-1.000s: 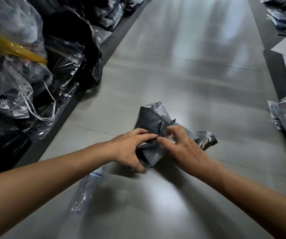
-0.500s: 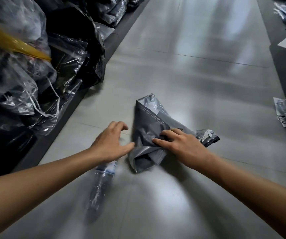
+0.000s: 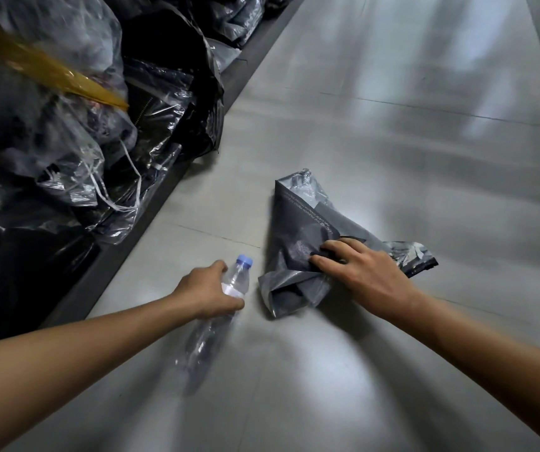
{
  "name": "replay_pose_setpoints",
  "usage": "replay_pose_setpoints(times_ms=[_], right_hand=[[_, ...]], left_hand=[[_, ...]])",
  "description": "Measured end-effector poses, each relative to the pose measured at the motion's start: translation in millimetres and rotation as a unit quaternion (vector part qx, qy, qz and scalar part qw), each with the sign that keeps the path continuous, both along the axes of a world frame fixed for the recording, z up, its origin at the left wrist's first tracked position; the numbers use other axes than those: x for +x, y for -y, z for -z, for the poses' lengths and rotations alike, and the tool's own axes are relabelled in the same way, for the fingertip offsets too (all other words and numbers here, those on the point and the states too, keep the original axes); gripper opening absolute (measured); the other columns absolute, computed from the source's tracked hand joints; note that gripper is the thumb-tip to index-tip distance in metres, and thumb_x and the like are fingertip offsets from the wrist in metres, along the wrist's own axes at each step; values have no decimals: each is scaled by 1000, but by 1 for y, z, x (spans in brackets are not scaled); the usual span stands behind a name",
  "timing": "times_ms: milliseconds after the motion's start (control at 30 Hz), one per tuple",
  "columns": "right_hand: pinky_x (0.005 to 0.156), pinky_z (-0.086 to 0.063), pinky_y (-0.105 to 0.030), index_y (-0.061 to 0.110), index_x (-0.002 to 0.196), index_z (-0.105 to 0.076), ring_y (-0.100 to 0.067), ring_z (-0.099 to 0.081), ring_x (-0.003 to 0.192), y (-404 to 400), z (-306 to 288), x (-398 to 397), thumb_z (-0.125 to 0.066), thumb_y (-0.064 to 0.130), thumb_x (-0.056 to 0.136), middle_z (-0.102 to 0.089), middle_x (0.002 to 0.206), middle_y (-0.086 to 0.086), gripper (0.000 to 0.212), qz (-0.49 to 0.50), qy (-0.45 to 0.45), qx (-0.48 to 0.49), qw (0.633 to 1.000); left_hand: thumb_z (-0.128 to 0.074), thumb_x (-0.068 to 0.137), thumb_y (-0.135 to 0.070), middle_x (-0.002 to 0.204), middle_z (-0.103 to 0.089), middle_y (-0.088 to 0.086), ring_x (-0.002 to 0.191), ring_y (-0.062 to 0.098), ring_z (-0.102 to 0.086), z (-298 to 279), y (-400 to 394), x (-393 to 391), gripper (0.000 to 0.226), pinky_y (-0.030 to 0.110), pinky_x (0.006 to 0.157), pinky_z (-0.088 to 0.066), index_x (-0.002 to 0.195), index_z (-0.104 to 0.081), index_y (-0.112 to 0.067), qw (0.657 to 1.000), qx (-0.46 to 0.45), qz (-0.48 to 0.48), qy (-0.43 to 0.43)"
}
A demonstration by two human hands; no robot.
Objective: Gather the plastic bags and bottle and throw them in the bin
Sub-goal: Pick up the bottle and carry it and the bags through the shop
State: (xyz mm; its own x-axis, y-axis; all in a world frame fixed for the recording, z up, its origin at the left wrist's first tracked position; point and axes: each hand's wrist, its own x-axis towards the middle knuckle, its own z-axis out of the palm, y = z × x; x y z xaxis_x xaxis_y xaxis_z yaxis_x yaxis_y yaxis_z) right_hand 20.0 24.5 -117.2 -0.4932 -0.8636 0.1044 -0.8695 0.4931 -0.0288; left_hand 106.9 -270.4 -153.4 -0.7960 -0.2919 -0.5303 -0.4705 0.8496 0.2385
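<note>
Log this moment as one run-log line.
left hand: gripping clear bottle | right hand: pinching crumpled grey bags | both on floor | bin: not in view

left hand (image 3: 208, 290) off grey bag (image 3: 298, 243), now gripping bottle (image 3: 226, 295)

A clear plastic water bottle (image 3: 226, 288) with a blue cap and white label is laid on its side on the grey floor, cap pointing away. Just to its right, a crumpled grey plastic mailer bag (image 3: 298, 243), printed with small white lettering, is spread on the floor
</note>
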Motion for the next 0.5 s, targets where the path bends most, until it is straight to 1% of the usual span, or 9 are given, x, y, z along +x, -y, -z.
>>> replay_pose_setpoints(times_ms=[67, 100, 133, 233, 300, 367, 500], right_hand=[[61, -61, -41, 13, 121, -68, -40, -65, 105, -3, -1, -3, -54, 3, 82, -66, 121, -19, 43, -2, -17, -17, 1000], [63, -60, -40, 13, 120, -69, -39, -66, 105, -5, -3, -6, -53, 3, 83, -67, 120, -18, 42, 1, -27, -26, 999], [67, -60, -40, 14, 121, -69, -39, -66, 106, -7, -4, -10, -56, 0, 84, -67, 121, -17, 41, 7, -35, -34, 999], [75, -60, -42, 15, 123, -70, -39, -65, 109, -15, -7, -23, -73, -4, 80, -68, 122, -16, 47, 40, -52, -70, 995], [75, -58, -41, 16, 124, -70, -37, -65, 110, -23, -8, -29, -76, -2, 80, -68, 122, -16, 48, 57, -72, -88, 992], [75, -58, -41, 17, 125, -69, -37, -65, 110, -29, -7, -31, -76, 0, 81, -68, 123, -15, 48, 65, -82, -95, 990], [67, -60, -40, 18, 122, -70, -35, -65, 108, -37, -5, -30, -76, 2, 83, -69, 121, -13, 43, 73, -90, -111, 987]], left_hand=[[-68, 56, -58, 110, -66, 4, 96, 30, -64, -11, 4, -14, 79, 32, 74, -50, 127, -48, -30, 995, -53, 47, -69], [-67, 59, -57, 110, -65, 5, 97, 32, -64, -20, 6, -23, 77, 35, 76, -51, 128, -46, -29, 990, -68, 63, -106], [-67, 61, -56, 109, -63, 6, 96, 34, -63, -30, 8, -31, 75, 37, 77, -52, 128, -45, -30, 984, -77, 74, -144], [-69, 66, -47, 108, -56, 5, 93, 35, -61, -52, 11, -45, 72, 42, 69, -52, 131, -41, -33, 951, -104, 107, -270], [-74, 69, -40, 113, -55, 3, 96, 32, -60, -59, 7, -47, 75, 41, 64, -52, 135, -41, -34, 925, -114, 144, -333], [-77, 69, -36, 117, -53, 1, 99, 29, -59, -62, 2, -45, 76, 44, 62, -56, 137, -41, -35, 912, -105, 172, -357], [-77, 73, -35, 122, -51, -1, 105, 25, -57, -62, -9, -47, 75, 45, 59, -57, 139, -42, -35, 908, -103, 209, -348]])
